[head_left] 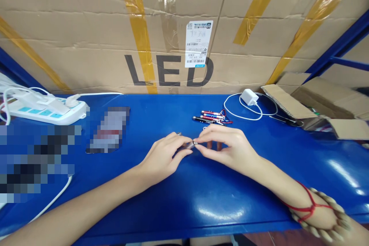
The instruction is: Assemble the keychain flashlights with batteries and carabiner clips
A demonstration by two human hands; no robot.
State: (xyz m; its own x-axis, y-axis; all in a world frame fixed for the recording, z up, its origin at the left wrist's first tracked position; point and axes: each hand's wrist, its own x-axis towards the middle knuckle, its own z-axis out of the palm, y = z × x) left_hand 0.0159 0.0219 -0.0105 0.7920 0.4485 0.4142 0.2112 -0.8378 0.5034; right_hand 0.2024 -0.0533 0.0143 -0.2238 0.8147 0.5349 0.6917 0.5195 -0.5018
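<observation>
My left hand [168, 152] pinches a small silver penlight [188, 145] between thumb and fingers, over the middle of the blue table. At the penlight's right end, the thumb and index fingertip of my right hand [226, 144] close on its tip. Whether that tip is a separate cap is too small to make out. My left fingers hide part of the barrel. Just beyond my right hand lies a bunch of penlights [211, 116] in red, blue and black, with small cords and metal clips.
A white charger [249, 97] with a looped cable sits at the back right, near an open cardboard box [331, 100]. At left are a white power strip [54, 111] and a blurred flat item [109, 130]. A large carton [100, 27] walls off the back.
</observation>
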